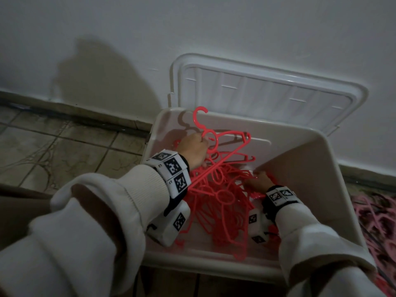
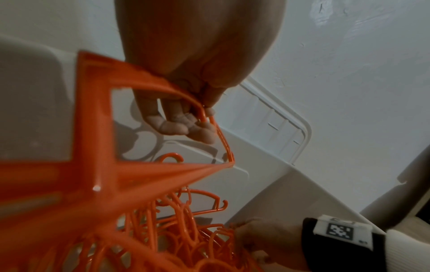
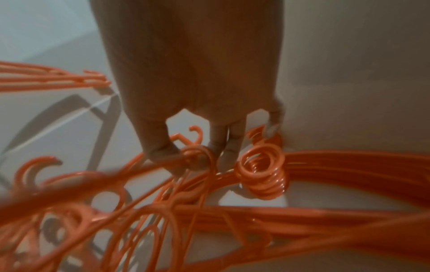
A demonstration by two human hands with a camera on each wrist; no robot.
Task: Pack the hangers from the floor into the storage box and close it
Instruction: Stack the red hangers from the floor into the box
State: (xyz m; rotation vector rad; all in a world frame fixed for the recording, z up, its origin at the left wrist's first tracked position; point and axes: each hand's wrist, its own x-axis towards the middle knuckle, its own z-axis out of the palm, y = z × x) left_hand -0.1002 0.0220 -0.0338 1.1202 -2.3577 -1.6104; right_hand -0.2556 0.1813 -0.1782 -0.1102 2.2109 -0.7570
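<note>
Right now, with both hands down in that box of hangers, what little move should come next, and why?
Probably the left hand should lower the raised hanger it grips flat onto the pile. Its hook pokes above the storage box rim, which might block the lid leaning open against the wall. The right hand is down among the other hangers.

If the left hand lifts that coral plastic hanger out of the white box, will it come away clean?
Probably not cleanly: the coral plastic hanger overlaps the hanger pile, so hooks may snag and drag others. It looks thin and open-framed, so likely light and slightly springy. The left hand grips near the hook; expect swinging.
</note>
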